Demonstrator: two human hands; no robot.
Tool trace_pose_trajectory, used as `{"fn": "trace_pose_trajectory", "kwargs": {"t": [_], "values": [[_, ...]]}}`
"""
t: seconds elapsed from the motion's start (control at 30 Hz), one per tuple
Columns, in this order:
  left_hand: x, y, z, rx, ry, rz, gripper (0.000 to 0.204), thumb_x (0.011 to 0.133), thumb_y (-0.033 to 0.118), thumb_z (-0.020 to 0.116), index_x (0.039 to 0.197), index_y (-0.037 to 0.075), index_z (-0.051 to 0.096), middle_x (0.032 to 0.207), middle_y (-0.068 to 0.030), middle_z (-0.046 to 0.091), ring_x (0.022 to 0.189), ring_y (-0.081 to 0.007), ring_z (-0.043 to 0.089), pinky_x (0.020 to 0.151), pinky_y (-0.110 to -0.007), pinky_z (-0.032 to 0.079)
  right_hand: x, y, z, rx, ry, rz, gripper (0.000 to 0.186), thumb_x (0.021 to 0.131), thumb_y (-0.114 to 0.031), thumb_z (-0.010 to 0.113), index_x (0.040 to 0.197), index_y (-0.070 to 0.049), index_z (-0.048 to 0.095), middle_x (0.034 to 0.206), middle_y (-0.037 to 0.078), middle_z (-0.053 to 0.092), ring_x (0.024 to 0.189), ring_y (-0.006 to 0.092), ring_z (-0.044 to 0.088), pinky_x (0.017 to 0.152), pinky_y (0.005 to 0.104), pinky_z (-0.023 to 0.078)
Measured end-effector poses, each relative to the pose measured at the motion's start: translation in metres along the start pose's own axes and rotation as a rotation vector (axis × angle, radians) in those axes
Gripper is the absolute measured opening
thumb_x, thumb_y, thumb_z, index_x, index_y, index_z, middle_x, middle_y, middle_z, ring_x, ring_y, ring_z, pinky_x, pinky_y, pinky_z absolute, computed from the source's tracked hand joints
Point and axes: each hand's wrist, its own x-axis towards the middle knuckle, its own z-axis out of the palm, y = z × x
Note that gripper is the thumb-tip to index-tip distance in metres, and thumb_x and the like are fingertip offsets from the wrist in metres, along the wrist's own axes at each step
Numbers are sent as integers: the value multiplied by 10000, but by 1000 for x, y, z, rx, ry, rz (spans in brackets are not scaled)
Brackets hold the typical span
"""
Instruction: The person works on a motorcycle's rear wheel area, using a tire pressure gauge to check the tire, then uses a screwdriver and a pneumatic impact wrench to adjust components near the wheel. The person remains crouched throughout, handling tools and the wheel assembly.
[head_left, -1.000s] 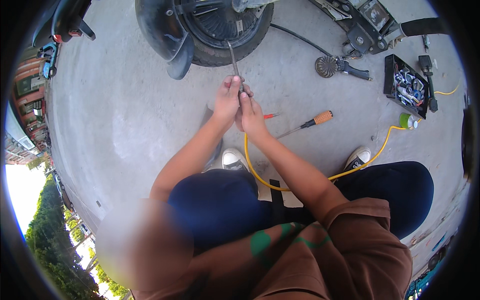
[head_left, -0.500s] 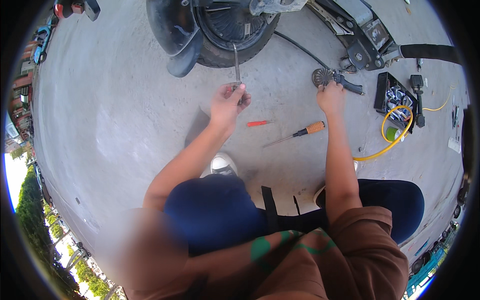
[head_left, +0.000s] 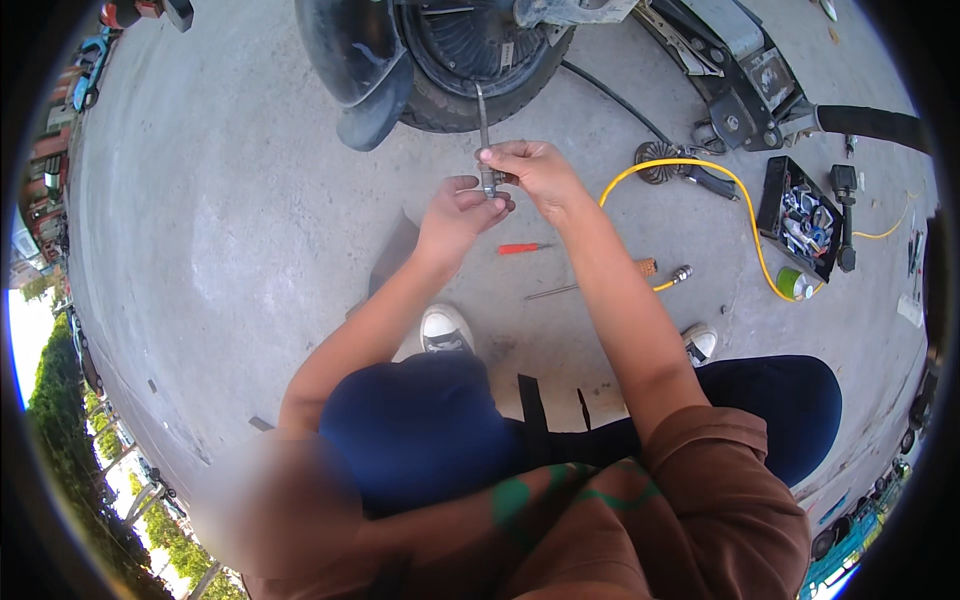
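Observation:
A slim metal stem point(head_left: 484, 115) reaches from the black wheel point(head_left: 440, 112) toward me and has a metal fitting point(head_left: 489, 185) at its near end. My right hand point(head_left: 538, 172) pinches the stem just above this fitting, fingers closed. From the left, my left hand point(head_left: 458, 218) curls its fingers at the fitting's lower end, thumb and fingertips close on it. The two hands nearly meet there. On the ground below lies a red-handled screwdriver point(head_left: 518, 248). My right forearm partly covers a larger screwdriver with an orange-brown handle point(head_left: 647, 267).
A yellow hose point(head_left: 745, 205) loops right of my forearm; a metal coupling point(head_left: 683, 272) lies nearby. Farther off are a round grey gauge-like part point(head_left: 657, 163) with a black grip, a black box of metal parts point(head_left: 800, 222), a green can point(head_left: 795, 284) and a floor jack point(head_left: 745, 85).
My right hand has left the round part on the right and come across to the metal stem beside my left hand. The yellow hose now lies in a wider loop farther left.

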Motion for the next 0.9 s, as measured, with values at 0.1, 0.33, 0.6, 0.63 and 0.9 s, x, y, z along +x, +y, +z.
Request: {"fn": "trace_pose_trajectory", "kwargs": {"t": [0.1, 0.33, 0.6, 0.63, 0.9], "values": [[6, -8, -8, 187, -22, 165, 434, 865, -9, 631, 1170, -85, 332, 944, -193, 660, 881, -221, 688, 792, -297, 575, 8, 5, -2, -43, 10, -7, 280, 831, -229, 741, 973, 10, 706, 843, 44, 680, 765, 109, 569, 743, 292, 451], [1, -2, -18, 1107, -156, 611, 369, 862, 86, 673, 1176, 76, 479, 918, -98, 658, 781, -191, 680, 647, -306, 548, 14, -22, -5, 61, -102, -62, 253, 825, -222, 741, 957, -14, 684, 831, 43, 689, 687, 78, 517, 639, 234, 426], [21, 15, -38, 1409, -351, 1060, 262, 784, 120, 717, 1038, 126, 654, 770, -47, 566, 666, -248, 614, 594, -344, 518, 22, -38, -5, -19, -107, 59, 215, 846, -193, 718, 951, -10, 680, 840, 59, 706, 633, 57, 506, 537, 213, 417], [22, 14, -37, 1395, -350, 1055, 250, 786, 119, 716, 1028, 123, 652, 772, -50, 574, 666, -248, 616, 593, -345, 519, 22, -41, -6, 49, -137, 67, 206, 834, -180, 726, 943, -10, 679, 832, 53, 710, 627, 56, 502, 523, 213, 419], [22, 10, -28, 1258, -309, 1087, 182, 817, 148, 675, 989, 134, 618, 792, -66, 621, 657, -256, 631, 579, -358, 524, 35, -47, -9, -172, -102, -34, 223, 842, -252, 739, 855, -41, 667, 812, 65, 699, 610, 43, 514, 509, 192, 414]]}}
